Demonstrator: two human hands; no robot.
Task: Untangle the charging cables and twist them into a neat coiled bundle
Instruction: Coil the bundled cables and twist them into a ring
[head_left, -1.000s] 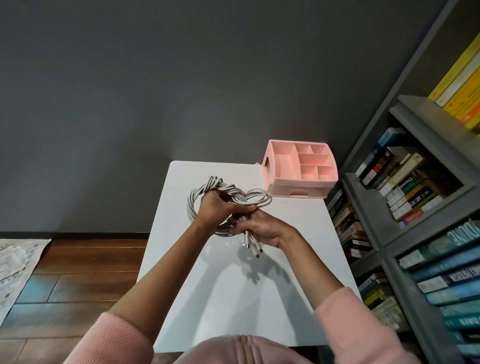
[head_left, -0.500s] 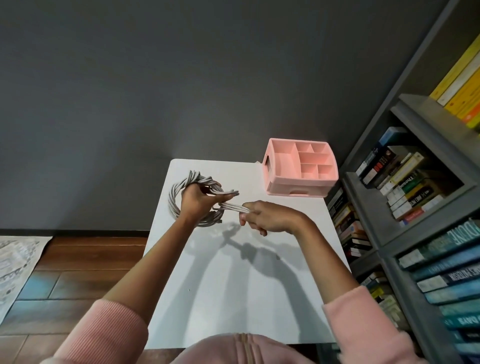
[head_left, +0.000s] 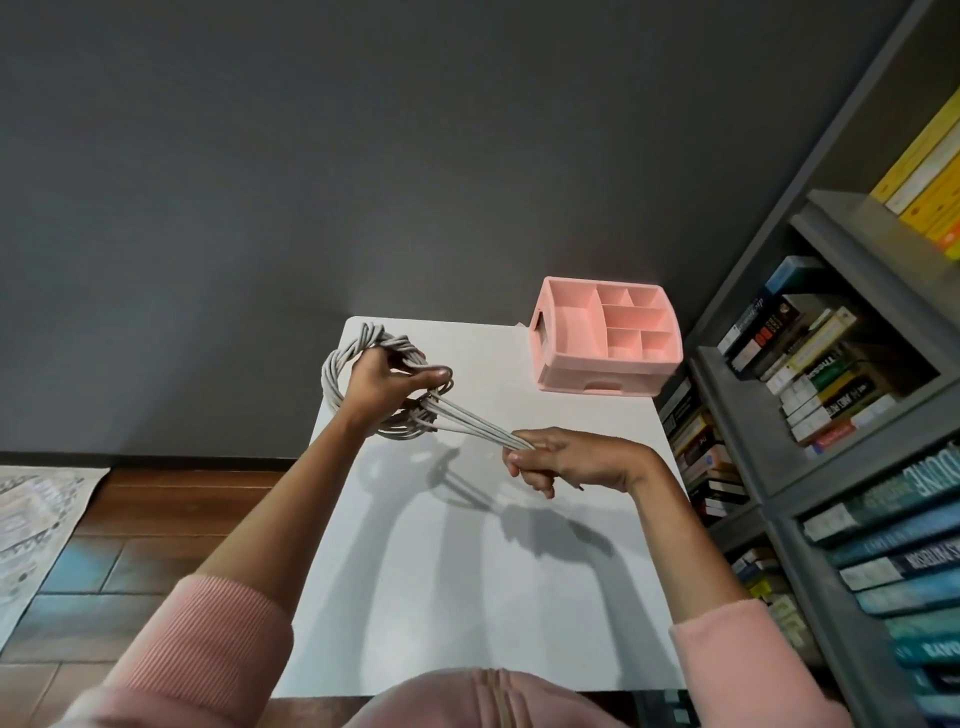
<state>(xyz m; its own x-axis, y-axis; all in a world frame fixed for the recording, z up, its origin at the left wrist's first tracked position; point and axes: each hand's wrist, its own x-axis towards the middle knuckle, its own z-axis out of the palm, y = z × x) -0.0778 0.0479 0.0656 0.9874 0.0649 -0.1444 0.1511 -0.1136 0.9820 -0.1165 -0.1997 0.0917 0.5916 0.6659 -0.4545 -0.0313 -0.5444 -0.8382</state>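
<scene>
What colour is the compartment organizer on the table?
Pink organizer, clearest in the head view.

We reach both bare forearms forward, pink sleeves pushed up, our left hand (head_left: 382, 384) at eleven o'clock closed with thumb stretched toward three, our right hand (head_left: 569, 460) at one o'clock fisted, knuckles turned toward nine.

We cannot see the cable ends: the loose strands (head_left: 475, 423) vanish inside the closed right hand (head_left: 566, 460), and any plugs are hidden there. The left hand (head_left: 382, 382) covers the part of the coil (head_left: 335, 379) it grips, so we cannot count the cables. The tabletop's (head_left: 467, 597) near edge is covered by the person's pink clothing. Book spines on the bookshelf (head_left: 857, 447) are mostly too small to read, and the right edge cuts the shelf off.
</scene>
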